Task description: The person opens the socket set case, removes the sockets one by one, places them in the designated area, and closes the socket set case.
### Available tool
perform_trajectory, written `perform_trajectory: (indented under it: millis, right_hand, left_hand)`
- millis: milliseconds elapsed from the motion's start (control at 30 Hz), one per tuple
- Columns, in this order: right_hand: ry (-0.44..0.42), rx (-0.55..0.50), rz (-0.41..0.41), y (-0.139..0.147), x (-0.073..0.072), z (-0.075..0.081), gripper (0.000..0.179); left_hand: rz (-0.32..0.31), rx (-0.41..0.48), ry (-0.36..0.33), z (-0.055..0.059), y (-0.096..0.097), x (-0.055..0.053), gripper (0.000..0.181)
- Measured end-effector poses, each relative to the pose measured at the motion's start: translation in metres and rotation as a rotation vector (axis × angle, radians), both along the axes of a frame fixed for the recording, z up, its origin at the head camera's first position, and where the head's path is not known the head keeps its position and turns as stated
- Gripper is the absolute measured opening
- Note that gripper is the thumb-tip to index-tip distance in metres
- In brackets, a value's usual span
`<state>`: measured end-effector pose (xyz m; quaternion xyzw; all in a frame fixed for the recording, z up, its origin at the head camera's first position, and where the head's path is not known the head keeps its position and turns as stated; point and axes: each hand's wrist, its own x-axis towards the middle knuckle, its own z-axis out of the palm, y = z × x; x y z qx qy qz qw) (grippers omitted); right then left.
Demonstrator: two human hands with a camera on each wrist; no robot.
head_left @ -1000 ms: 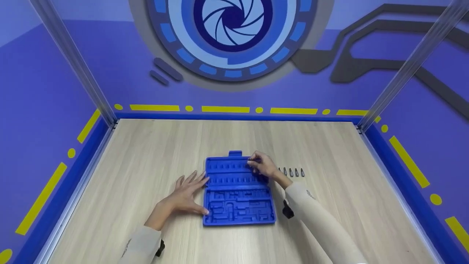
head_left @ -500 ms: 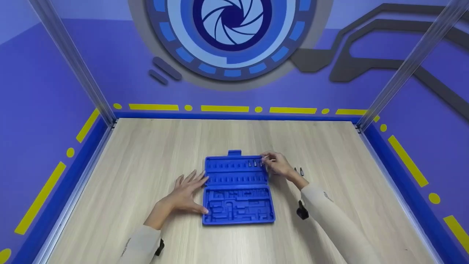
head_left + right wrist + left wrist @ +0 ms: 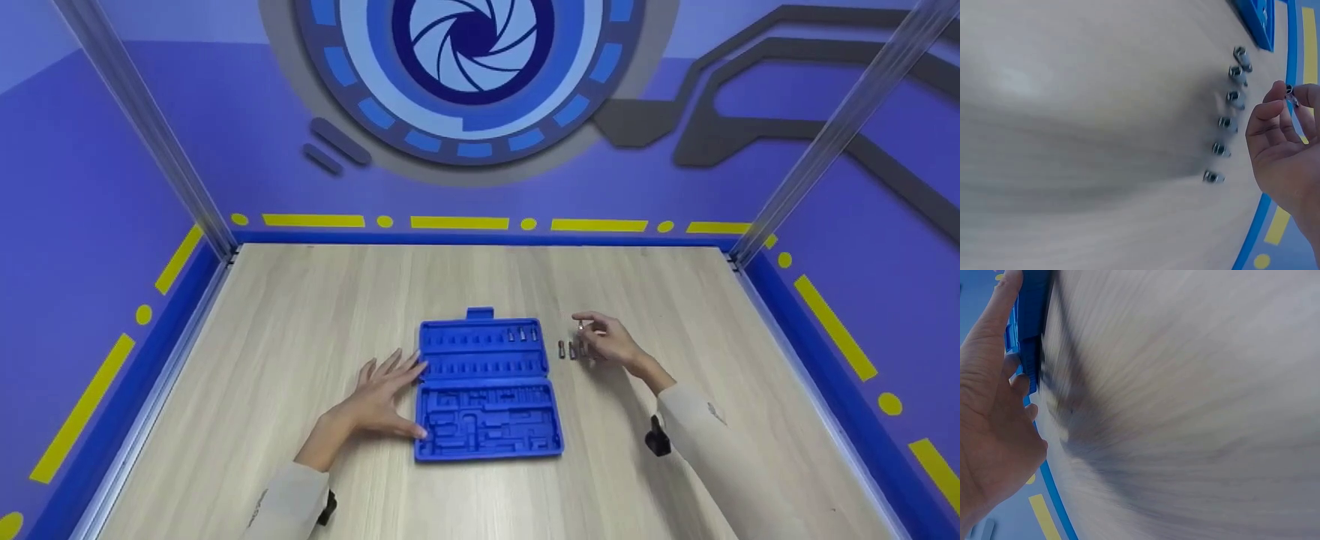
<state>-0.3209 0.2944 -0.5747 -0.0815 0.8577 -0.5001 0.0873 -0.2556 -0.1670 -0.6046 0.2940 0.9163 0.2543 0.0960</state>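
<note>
An unfolded blue plastic tool case point(image 3: 487, 418) lies on the table, its upper row holding three small metal bit sockets point(image 3: 523, 334) at the right end. My left hand point(image 3: 369, 401) rests against the case's left side, fingers spread and thumb near the lower corner. To the right of the case, my right hand point(image 3: 611, 343) pinches a small metal bit socket point(image 3: 1292, 95) between thumb and fingertips, raised off the table. Beneath it stand several more bit sockets point(image 3: 1227, 124) in a row, partly hidden by the hand in the head view.
The wooden tabletop point(image 3: 315, 300) meets blue walls at the back and both sides. Metal posts point(image 3: 161, 142) rise at the far corners. The other slots of the case's upper half hold nothing visible.
My right hand has moved right, from the case's upper row to the sockets on the table, and now holds one up. Three sockets are left showing in the case. My left hand stays put.
</note>
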Motion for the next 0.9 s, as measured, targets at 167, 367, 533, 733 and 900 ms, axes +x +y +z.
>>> perform_trajectory:
  millis: [167, 367, 533, 733, 900]
  right_hand:
    - [-0.018, 0.045, -0.002, 0.024, 0.005, 0.001, 0.045]
    - [-0.025, 0.084, -0.019, 0.052, 0.010, 0.006, 0.048]
    - [-0.025, 0.086, -0.023, 0.071, 0.016, 0.010, 0.048]
    - [-0.003, 0.155, -0.039, 0.088, 0.021, 0.008, 0.044]
    - [0.006, 0.189, -0.040, 0.097, 0.025, 0.001, 0.042]
  left_hand:
    - [0.002, 0.004, -0.008, 0.001, -0.001, 0.001, 0.123]
    - [-0.001, -0.003, -0.004, 0.002, 0.000, 0.001, 0.123]
    - [0.001, 0.009, -0.017, 0.002, 0.000, 0.001, 0.123]
    - [0.004, 0.001, -0.029, 0.002, 0.000, 0.001, 0.123]
    - [0.004, -0.003, -0.026, 0.002, 0.000, 0.002, 0.123]
